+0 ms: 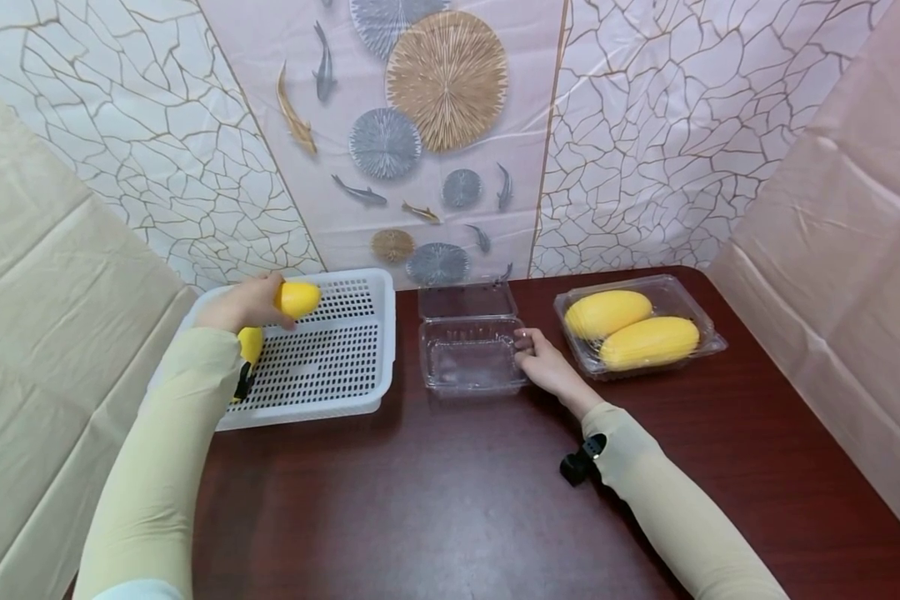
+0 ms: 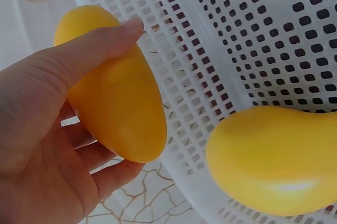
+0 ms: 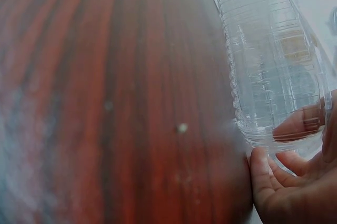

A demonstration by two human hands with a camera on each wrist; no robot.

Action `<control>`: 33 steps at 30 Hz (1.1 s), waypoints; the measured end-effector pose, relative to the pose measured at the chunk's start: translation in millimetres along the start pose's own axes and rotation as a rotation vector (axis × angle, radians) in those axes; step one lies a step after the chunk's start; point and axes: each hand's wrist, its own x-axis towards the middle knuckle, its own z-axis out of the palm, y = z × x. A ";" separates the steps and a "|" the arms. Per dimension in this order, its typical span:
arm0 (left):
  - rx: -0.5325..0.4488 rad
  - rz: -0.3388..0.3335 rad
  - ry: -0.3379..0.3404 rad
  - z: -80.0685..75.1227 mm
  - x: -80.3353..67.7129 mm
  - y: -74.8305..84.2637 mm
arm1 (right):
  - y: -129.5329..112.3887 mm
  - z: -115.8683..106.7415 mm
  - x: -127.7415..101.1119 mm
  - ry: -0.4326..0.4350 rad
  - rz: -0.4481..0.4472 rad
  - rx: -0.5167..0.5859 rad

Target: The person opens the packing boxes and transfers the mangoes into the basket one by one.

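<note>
held mango: yellow mango is sitting in the left hand, lifted over the far-left corner of the white perforated basket.
grip: thumb is pressing along the top, fingers are curling underneath; hand is gripping the fruit around its middle.
risk 1: skin looks smooth and glossy, so I'd judge the mango could be slipping out if the hold loosens, dropping onto the basket rim or off the left table edge.
second mango: another mango is lying in the basket just beside the held one, partly hidden by the left sleeve in the head view.
open clamshell: empty clear plastic clamshell is standing mid-table, lid hinged back toward the far wall.
right hand: right hand is pinching the clamshell's right rim, thumb inside, fingers under the edge.
risk 2: the container looks thin and light; it could be skidding or tipping if fruit lands off-centre.
filled clamshell: clamshell with two mangoes is sitting right of it.
table: dark red wood table.
arms: both are reaching forward, left farther.
</note>
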 end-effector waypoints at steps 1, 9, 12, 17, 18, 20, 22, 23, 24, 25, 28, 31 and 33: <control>-0.004 0.000 -0.003 1.4 1.0 -0.9 | 0.1 -0.2 -0.1 0.001 0.000 0.002; 0.013 -0.022 -0.034 11.0 12.0 -3.2 | 1.9 -0.8 -0.2 0.007 -0.012 -0.007; 0.019 -0.028 -0.034 13.1 13.1 -2.9 | 3.2 -0.9 0.3 0.003 -0.008 -0.003; 0.017 -0.048 -0.038 14.8 11.7 -3.4 | 3.2 -0.9 0.7 -0.003 -0.004 -0.006; 0.016 -0.054 -0.037 15.0 11.3 -3.6 | 2.9 -0.9 1.1 -0.003 -0.007 -0.008; 0.017 -0.062 -0.035 15.4 11.1 -3.9 | 2.3 -1.1 1.1 -0.001 -0.004 -0.004; 0.013 -0.074 -0.033 16.2 11.1 -4.0 | 1.8 -1.4 1.1 0.002 -0.006 -0.003; 0.015 -0.080 -0.033 16.6 11.3 -4.1 | 1.9 -1.6 1.2 0.003 -0.008 -0.004; 0.016 -0.086 -0.034 17.2 11.6 -4.5 | 2.0 -1.8 1.2 0.005 -0.010 -0.005; 0.020 -0.090 -0.036 17.7 12.1 -4.7 | 2.0 -2.0 0.9 0.007 -0.008 -0.004; 0.031 -0.097 -0.043 20.3 13.8 -7.1 | 2.5 -2.2 0.2 0.004 -0.010 -0.010; 0.030 -0.099 -0.041 23.2 15.2 -9.7 | 3.5 -1.9 0.2 0.004 -0.012 -0.014; 0.026 -0.102 -0.036 25.2 15.5 -12.6 | 3.9 -1.1 0.5 0.002 -0.015 -0.017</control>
